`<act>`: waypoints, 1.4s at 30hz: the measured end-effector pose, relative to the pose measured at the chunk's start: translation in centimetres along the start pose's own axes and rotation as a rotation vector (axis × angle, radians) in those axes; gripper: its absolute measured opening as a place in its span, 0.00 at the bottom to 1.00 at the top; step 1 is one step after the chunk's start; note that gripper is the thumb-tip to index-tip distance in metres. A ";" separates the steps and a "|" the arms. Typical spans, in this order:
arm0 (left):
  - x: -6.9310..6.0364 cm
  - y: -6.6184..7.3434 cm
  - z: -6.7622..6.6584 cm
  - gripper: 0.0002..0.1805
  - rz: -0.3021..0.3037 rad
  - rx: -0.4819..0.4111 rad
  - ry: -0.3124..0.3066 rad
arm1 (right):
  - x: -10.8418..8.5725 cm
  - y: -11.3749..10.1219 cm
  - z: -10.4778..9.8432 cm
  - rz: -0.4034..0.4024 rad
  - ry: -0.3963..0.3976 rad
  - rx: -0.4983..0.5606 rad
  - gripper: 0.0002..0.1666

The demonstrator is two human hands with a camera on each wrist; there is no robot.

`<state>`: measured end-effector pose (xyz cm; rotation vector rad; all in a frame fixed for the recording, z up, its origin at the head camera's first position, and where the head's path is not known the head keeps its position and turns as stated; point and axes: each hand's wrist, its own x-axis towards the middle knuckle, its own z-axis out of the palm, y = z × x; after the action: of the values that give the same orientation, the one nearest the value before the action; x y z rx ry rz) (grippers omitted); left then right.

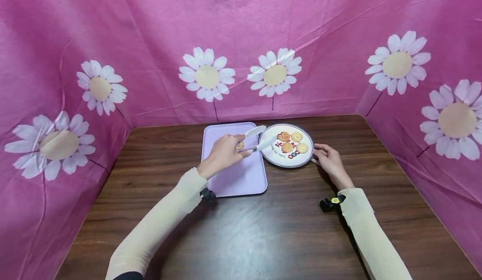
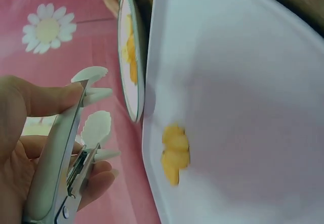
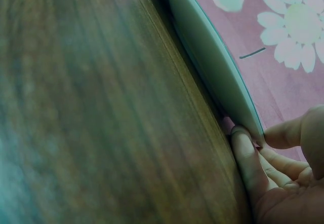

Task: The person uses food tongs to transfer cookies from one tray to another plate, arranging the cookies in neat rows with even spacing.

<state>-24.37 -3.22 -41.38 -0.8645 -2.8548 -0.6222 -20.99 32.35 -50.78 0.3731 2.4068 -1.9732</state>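
Observation:
My left hand (image 1: 224, 152) grips a pair of metal tongs (image 2: 56, 158) with white tips, thumb on one arm and fingers on the other. The spread tips (image 1: 266, 142) hold nothing and point toward a round white plate (image 1: 276, 157) with a dark rim. Several golden cookies (image 1: 287, 147) lie on that plate. My right hand (image 1: 330, 163) pinches the plate's right edge between thumb and fingers. Under the left hand is a light purple tray (image 1: 241, 183), with yellow cookie pieces (image 2: 175, 153) near its edge in the left wrist view; the hand partly covers them in the head view.
Tray and plate stand side by side near the back of a dark wooden table (image 1: 290, 225). A pink cloth (image 1: 241, 16) with large white daisies hangs behind and at both sides. Small black wrist devices (image 1: 208, 195) are worn at the cuffs.

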 end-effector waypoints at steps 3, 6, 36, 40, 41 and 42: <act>-0.7 -0.9 -1.0 0.16 -0.022 -0.007 0.018 | 0.0 0.0 0.0 0.008 0.001 -0.007 0.29; -1.5 -1.8 -1.7 0.16 -0.049 0.010 0.024 | 0.0 -0.1 0.0 0.016 0.004 -0.017 0.29; -8.5 -5.1 -2.0 0.24 -0.176 0.002 -0.095 | 0.2 0.5 -0.4 -0.029 -0.030 0.021 0.31; -8.6 -5.1 -1.7 0.23 -0.177 -0.001 -0.090 | 0.2 0.5 -0.4 -0.030 -0.031 0.018 0.31; -8.6 -5.1 -1.7 0.22 -0.176 0.000 -0.090 | 0.2 0.4 -0.4 -0.028 -0.033 0.016 0.31; -8.6 -5.1 -1.7 0.22 -0.174 0.001 -0.088 | 0.1 0.4 -0.4 -0.025 -0.036 0.014 0.31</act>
<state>-20.03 -12.18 -43.44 -0.6641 -3.0331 -0.6145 -20.96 32.86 -51.05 0.3066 2.3895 -1.9898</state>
